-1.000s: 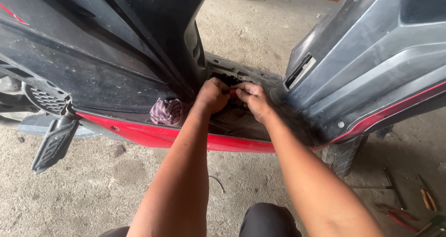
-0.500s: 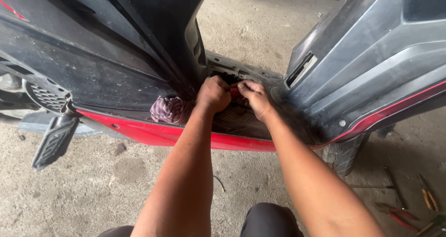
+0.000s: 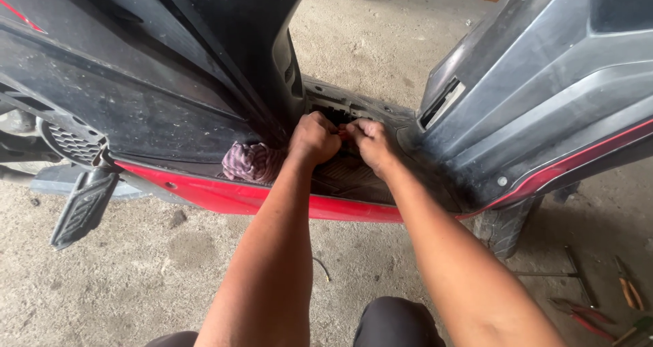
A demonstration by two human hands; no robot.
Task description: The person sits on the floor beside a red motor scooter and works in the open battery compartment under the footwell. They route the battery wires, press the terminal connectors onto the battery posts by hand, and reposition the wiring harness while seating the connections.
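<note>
Pinching small red part, both hands curled.

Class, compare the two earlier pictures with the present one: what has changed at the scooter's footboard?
Almost nothing. Left hand and right hand remain pressed together at the small red part, barely shifting. The rag and the scooter's red edge stayed put.

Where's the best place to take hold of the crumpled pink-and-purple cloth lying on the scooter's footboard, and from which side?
Pinch the crumpled pink-and-purple cloth at its bunched top folds, coming from above on the near, red-edged side. The black front panel overhangs it behind, and the left hand sits close on its right, so the near-left approach looks clearest. Being soft and heaped, its raised folds should gather easily.
</note>
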